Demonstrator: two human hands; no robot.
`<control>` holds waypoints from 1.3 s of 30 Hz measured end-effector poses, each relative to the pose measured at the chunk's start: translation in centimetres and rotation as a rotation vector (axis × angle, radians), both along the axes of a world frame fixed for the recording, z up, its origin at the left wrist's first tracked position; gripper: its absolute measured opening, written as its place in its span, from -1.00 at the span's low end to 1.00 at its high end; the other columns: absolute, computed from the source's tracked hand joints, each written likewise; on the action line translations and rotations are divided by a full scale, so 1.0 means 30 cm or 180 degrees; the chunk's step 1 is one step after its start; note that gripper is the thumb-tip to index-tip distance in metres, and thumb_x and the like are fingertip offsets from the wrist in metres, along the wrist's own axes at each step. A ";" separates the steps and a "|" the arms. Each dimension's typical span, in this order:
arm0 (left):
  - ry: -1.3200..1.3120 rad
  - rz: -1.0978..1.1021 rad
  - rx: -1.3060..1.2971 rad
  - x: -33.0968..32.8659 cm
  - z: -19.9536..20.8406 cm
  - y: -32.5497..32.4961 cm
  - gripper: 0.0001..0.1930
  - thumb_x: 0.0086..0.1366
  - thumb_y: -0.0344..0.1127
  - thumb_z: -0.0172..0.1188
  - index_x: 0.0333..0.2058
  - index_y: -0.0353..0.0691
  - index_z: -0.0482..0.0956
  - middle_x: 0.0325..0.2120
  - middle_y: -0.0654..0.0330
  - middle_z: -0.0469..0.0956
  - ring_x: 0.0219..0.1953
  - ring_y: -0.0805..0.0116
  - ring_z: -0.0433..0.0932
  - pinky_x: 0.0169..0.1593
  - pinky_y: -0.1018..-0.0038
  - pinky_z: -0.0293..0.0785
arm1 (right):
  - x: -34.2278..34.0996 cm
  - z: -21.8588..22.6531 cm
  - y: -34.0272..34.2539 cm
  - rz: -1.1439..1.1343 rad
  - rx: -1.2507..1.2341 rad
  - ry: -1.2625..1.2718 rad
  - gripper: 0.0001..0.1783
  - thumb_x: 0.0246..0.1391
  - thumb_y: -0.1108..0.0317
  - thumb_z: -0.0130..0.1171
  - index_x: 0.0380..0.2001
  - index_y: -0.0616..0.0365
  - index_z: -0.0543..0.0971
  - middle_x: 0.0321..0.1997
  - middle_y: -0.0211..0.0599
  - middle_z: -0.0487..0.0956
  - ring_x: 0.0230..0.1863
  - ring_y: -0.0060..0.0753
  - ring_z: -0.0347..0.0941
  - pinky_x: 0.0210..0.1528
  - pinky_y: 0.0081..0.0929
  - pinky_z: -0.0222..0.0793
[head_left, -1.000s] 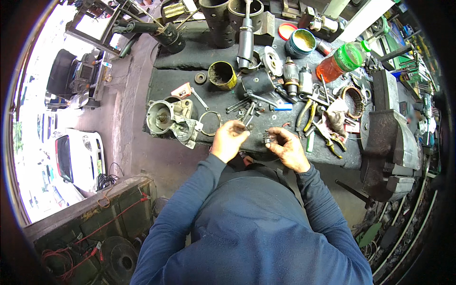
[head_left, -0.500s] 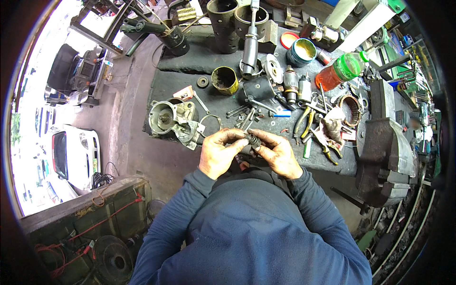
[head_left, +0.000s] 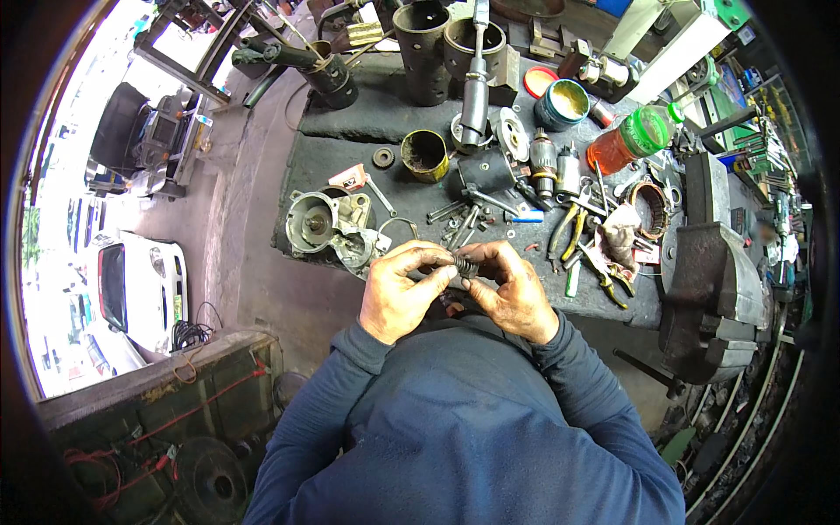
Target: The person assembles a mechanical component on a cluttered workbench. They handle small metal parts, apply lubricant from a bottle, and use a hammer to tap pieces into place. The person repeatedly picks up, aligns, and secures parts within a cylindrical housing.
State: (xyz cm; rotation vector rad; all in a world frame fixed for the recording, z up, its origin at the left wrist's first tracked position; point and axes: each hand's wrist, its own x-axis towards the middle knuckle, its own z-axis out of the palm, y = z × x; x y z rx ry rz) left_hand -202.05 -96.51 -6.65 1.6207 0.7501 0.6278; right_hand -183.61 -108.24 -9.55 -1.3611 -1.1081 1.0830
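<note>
Just over the bench's near edge, my two hands meet on a small dark ribbed part (head_left: 465,266), which could be a spring or a gear. My left hand (head_left: 403,292) pinches its left side between thumb and fingers. On its right side, my right hand (head_left: 514,290) grips it the same way. My fingertips cover much of the part. Beyond my left hand lies a cast metal housing (head_left: 325,227) with a round opening. Several bolts (head_left: 464,223) are scattered just past my fingers, near a blue-handled tool (head_left: 528,216). Pliers (head_left: 567,234) rest beyond my right hand.
The dark workbench (head_left: 350,131) holds a yellow-rimmed can (head_left: 425,156), an armature (head_left: 543,166), a copper-wound ring (head_left: 649,210), a grease tub (head_left: 563,103) and a bottle of red liquid (head_left: 617,149). A heavy vise (head_left: 713,289) stands at right. A white car (head_left: 140,284) is at far left.
The bench and its things have shifted slightly right and down in the picture as the view moved. Both hands keep hold of the ribbed part, and their fingers have shifted a little.
</note>
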 end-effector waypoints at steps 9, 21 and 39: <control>0.0116 -0.0232 0.0729 -0.071 0.095 0.063 -0.74 0.23 -0.51 0.43 -0.09 -0.32 0.77 -0.06 0.10 0.69 -0.03 0.26 0.69 0.00 0.40 0.63 | -0.047 0.028 0.071 -0.0133 0.0383 0.0937 -0.56 0.23 0.61 0.43 0.14 0.32 0.55 0.23 -0.20 0.56 0.19 -0.40 0.57 0.24 -0.35 0.57; 0.0436 0.0046 0.0553 -0.483 0.173 0.220 -0.61 0.24 -0.53 0.45 0.07 -0.30 0.72 -0.09 0.18 0.66 -0.31 0.51 0.57 -0.27 0.55 0.50 | -0.299 0.165 0.258 -0.0686 -0.0612 0.1311 -0.68 0.27 0.47 0.47 0.02 0.26 0.61 -0.34 -0.41 0.69 -0.47 -0.68 0.49 -0.40 -0.66 0.43; 0.0123 -0.0092 0.1692 -0.515 -0.026 0.487 -0.61 0.13 -0.52 0.48 -0.02 -0.27 0.72 -0.01 0.00 0.63 -0.02 0.00 0.69 0.04 0.24 0.66 | -0.529 0.272 0.474 -0.0510 -0.1044 -0.3461 -0.73 0.15 0.20 0.49 -0.19 0.15 0.77 -0.31 -0.14 0.73 -0.33 0.02 0.71 -0.28 -0.17 0.61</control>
